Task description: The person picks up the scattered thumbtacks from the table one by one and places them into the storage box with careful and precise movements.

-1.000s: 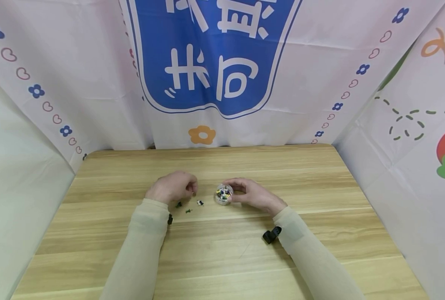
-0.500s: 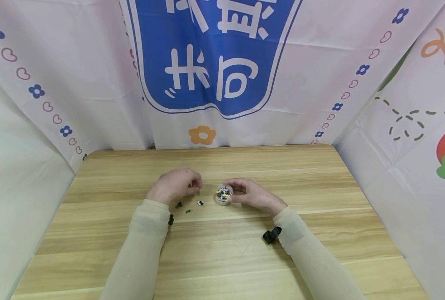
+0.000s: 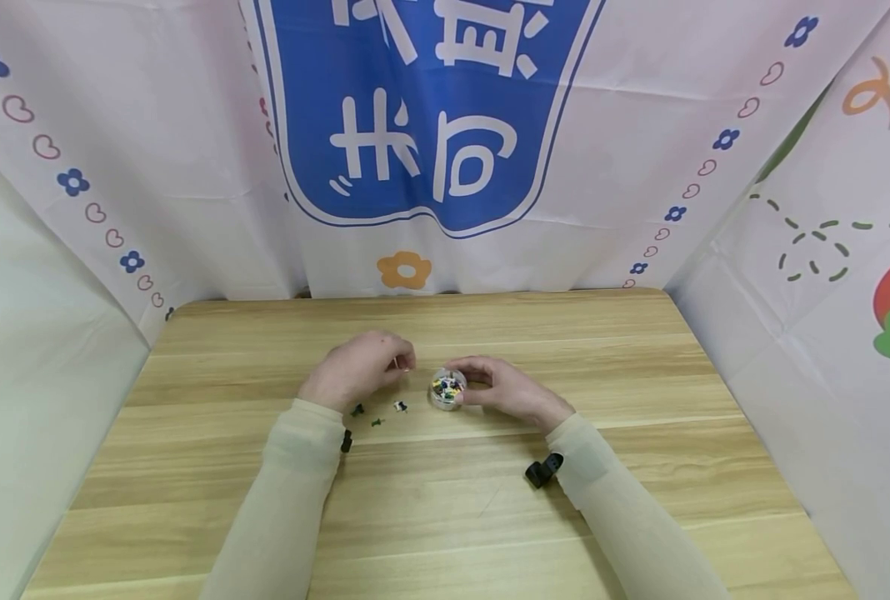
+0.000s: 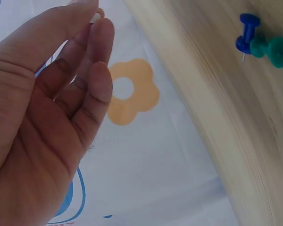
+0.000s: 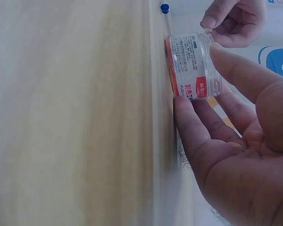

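Observation:
In the head view my left hand (image 3: 358, 369) is raised a little above the table, to the left of a small clear jar (image 3: 444, 406). Thumb and fingertips pinch a tiny whitish push pin (image 4: 95, 18), mostly covered by the fingers in the left wrist view. My right hand (image 3: 508, 390) grips the jar from its right side, thumb and fingers around its wall. The jar stands upright and uncapped, with mixed-colour push pins (image 3: 447, 385) inside. A printed label (image 5: 188, 66) faces the right wrist camera. Loose pins lie near the left hand: a green pin (image 3: 377, 422) and a blue-and-white cluster (image 3: 401, 406).
A dark pin cluster (image 3: 357, 409) lies close to the left wrist. In the left wrist view a blue pin (image 4: 248, 30) touches a green one (image 4: 273, 49). The wooden table (image 3: 445, 508) ends at a printed cloth (image 3: 490, 258) behind.
My left hand has lifted and moved right, toward the jar, with the small pin in its fingertips. The right hand and jar have stayed in place.

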`<state>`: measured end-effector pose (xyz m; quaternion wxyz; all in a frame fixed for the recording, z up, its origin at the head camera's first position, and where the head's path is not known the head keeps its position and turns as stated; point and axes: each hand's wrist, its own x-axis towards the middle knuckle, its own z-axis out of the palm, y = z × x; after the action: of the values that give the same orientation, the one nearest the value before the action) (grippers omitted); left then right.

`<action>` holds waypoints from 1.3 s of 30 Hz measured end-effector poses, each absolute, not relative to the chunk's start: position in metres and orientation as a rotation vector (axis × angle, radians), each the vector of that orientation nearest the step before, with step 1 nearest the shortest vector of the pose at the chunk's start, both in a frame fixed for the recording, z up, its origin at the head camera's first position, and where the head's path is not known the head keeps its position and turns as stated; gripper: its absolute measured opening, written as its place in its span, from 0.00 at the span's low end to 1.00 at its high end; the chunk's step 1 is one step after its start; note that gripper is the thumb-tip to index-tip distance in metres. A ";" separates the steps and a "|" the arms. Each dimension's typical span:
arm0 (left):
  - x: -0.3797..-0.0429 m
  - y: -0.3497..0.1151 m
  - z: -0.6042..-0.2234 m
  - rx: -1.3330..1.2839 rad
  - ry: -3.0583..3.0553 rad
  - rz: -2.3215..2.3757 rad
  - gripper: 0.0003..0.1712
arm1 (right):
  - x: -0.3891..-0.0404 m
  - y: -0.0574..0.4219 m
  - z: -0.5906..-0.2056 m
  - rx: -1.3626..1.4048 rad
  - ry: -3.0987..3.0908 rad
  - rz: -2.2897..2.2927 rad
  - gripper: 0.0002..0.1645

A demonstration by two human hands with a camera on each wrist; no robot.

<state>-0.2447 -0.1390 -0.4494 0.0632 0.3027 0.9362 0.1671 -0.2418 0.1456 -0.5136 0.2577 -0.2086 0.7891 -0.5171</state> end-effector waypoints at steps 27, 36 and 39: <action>-0.245 -0.117 -0.450 1.076 2.881 0.549 0.04 | -0.242 0.147 -0.514 -0.585 2.160 -1.394 0.34; -0.239 -0.105 -0.452 1.123 2.875 0.551 0.04 | -0.242 0.146 -0.513 -0.594 2.127 -1.425 0.34; -0.239 -0.100 -0.454 1.154 2.870 0.562 0.04 | -0.242 0.146 -0.513 -0.579 2.122 -1.428 0.33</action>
<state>-0.2391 -0.1005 -0.4540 -0.0010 0.3669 0.9129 0.1787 -0.2416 0.1462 -0.5129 0.2568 -0.2134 0.7820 -0.5263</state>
